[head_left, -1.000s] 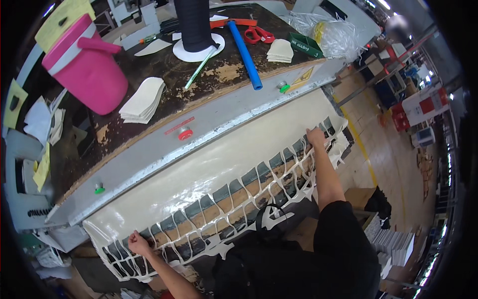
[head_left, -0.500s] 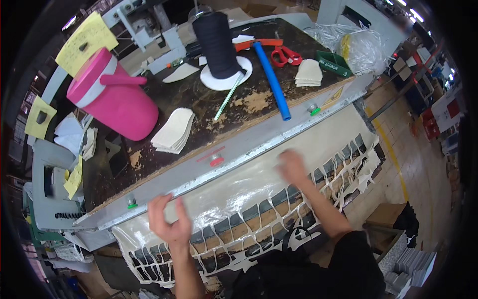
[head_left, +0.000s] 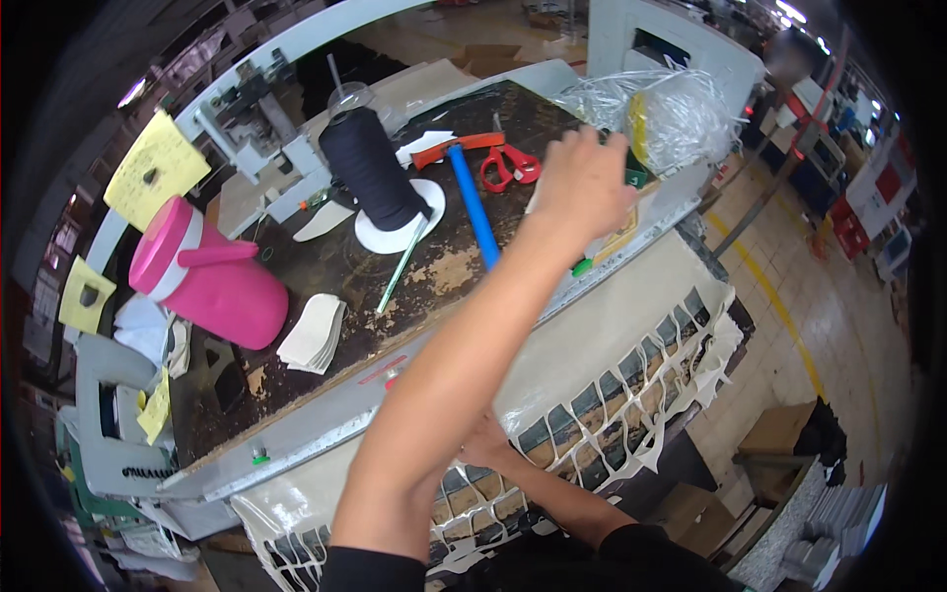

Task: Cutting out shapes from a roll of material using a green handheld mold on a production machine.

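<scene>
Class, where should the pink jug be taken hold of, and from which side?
Probably by its handle, coming from the right: it juts out that way near the lid, and looks slim enough for fingers to wrap, whereas the jug's body is broad and rounded.

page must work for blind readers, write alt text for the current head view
The person's left hand is beside a green box and red scissors over a worn dark tabletop, its forearm crossing in front of the partly hidden right hand near a cream sheet with cut-outs. A pink jug and black thread spool stand on the tabletop.
</scene>
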A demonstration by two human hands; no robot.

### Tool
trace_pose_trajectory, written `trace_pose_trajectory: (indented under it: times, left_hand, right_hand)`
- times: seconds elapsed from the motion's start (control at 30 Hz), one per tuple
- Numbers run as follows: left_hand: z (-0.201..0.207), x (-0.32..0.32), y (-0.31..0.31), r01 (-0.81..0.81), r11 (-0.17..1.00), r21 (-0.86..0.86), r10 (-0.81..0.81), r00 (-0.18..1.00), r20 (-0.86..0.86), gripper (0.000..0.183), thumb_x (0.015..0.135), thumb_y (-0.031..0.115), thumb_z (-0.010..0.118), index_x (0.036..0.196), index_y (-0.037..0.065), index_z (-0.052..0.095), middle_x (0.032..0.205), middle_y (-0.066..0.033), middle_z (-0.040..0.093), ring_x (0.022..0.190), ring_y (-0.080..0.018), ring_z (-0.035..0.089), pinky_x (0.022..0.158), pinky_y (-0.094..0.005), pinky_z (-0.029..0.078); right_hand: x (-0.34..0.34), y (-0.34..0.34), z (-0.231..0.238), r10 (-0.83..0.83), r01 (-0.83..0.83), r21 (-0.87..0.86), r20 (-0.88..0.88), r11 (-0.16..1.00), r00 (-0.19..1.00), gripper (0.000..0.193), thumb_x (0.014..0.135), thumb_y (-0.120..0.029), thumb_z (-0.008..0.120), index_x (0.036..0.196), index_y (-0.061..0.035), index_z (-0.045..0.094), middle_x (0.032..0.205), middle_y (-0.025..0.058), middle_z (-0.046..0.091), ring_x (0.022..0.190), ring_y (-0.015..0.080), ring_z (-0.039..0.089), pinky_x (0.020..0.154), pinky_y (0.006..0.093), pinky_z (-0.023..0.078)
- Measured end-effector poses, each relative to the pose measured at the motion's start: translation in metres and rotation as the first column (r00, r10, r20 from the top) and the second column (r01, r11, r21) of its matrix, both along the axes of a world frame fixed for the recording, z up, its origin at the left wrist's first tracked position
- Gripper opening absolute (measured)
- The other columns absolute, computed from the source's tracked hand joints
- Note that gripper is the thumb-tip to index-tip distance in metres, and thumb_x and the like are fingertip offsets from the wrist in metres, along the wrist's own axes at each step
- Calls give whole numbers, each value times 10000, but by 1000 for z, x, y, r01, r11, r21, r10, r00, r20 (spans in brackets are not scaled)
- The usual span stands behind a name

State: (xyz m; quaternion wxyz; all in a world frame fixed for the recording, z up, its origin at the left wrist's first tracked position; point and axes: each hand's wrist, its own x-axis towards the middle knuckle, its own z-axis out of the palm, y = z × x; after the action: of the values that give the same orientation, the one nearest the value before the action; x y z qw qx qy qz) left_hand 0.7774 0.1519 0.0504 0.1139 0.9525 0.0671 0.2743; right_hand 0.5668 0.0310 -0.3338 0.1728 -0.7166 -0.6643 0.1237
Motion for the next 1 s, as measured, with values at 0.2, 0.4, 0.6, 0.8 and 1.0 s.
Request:
trace_pose_trajectory:
  times: [0.2, 0.4, 0.6, 0.8, 1.0]
  left_hand:
    - [-64, 97, -39, -24, 997, -78, 17, 996, -93, 424, 897, 279, 743, 1229, 15, 746, 1252, -232, 719, 1297, -402, 615, 1156, -601, 372]
    - [-88, 176, -14, -189, 936, 297, 238, 961, -138, 342, 1007, 251, 619, 1256, 116, 810, 1328, -154, 757, 1275, -357, 663, 1185, -729, 306]
    - [-106, -77, -163, 210, 978, -13, -187, 894, 407, 229, 847, 313, 675, 777, 108, 752, 830, -87, 685, 901, -284, 648, 862, -457, 432]
    - [-239, -412, -138, -285, 684, -672, 236, 958, -165, 295, 967, 310, 696, 1168, 96, 722, 1098, -134, 715, 1016, -368, 720, 830, -493, 586]
    - [-293, -707, -45, -886, 321, -335, 728, 457, -511, 178, 950, 155, 689, 1094, 57, 726, 1034, -193, 702, 1002, -419, 707, 849, -538, 574]
  right_hand:
    - [15, -21, -2, -150, 150, 2, 11, 989, 989, 866, 981, -586, 684, 1642, -91, 423, 1756, 196, 280, 1621, 377, 256, 1323, 531, 197]
    - [-24, 22, 22, 84, -82, 131, -10, 988, 996, 806, 935, -563, 722, 1574, -119, 514, 1731, 244, 316, 1612, 468, 255, 1279, 662, 203]
    - [21, -5, 3, -90, 89, -26, -14, 996, 996, 831, 929, -539, 730, 1602, -127, 471, 1754, 220, 280, 1619, 461, 226, 1307, 634, 149]
    - [-23, 5, 16, 15, -18, 71, 40, 997, 999, 805, 927, -513, 746, 1584, -120, 495, 1739, 225, 312, 1603, 468, 265, 1298, 634, 170]
    - [-66, 8, 22, -170, 171, -57, 14, 984, 985, 762, 843, -383, 869, 1476, -71, 581, 1615, 244, 488, 1501, 482, 432, 1245, 594, 331]
